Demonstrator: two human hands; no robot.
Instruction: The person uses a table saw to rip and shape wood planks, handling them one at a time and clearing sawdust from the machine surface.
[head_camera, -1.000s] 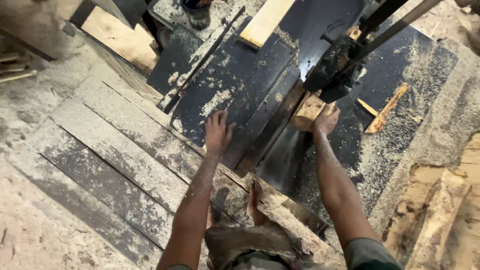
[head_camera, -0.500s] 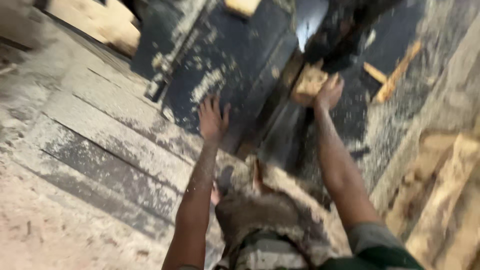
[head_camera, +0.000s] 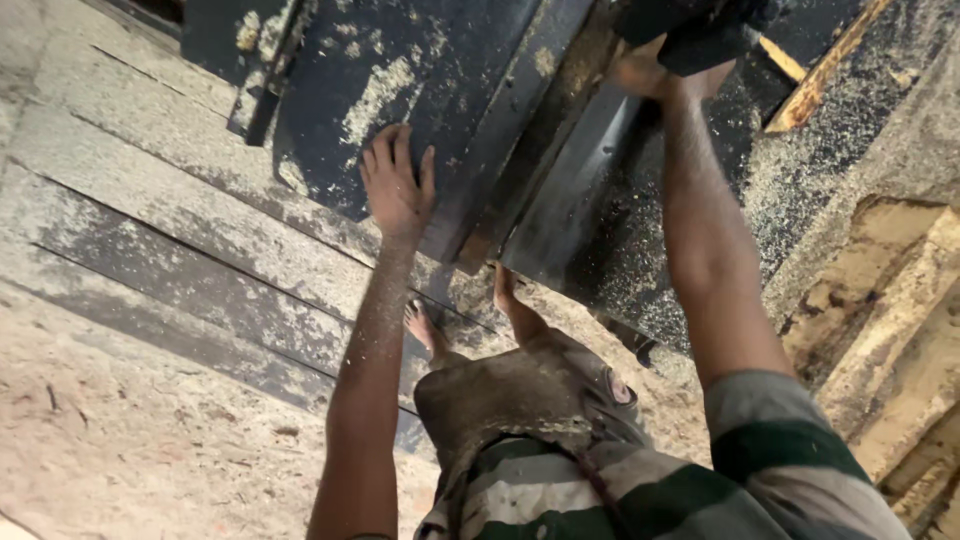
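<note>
Left fingers: the fingers (head_camera: 385, 150) of the left hand (head_camera: 398, 188) are spread wide and laid flat, gripping nothing.
Left hand contact: the palm presses on the near edge of a dark metal plate (head_camera: 420, 50) dusted with sawdust.
Right fingers: cannot tell; they are hidden under a dark machine part (head_camera: 705, 35) at the top of the view.
Right hand: the right hand (head_camera: 645, 75) is stretched far forward, its wrist and heel just showing against that part.
Thing in hand: the metal plate lies in front of the person, tilted across the view. A raised dark rail (head_camera: 515, 120) runs along its right side.
Adjoining surface: a smooth sloped metal panel (head_camera: 590, 200) lies beyond the rail, under the right forearm.
Step in hand, as judged: bracing with the left palm while the right hand works at the machine part. No object is seen lifted.
Next move, as judged: any shift of the right hand calls for a firm left brace and a clear sight of the hidden fingers, since the plate is slick with dust.
Footing: two bare feet (head_camera: 425, 330) stand at the plate's near edge, on dusty ground.
Surroundings: grey wooden planks (head_camera: 150, 200) to the left, rough pale timber (head_camera: 890, 300) to the right, an orange wood strip (head_camera: 820, 70) at top right.
Clothing: a green and grey striped sleeve (head_camera: 790, 450) covers the right upper arm.
</note>
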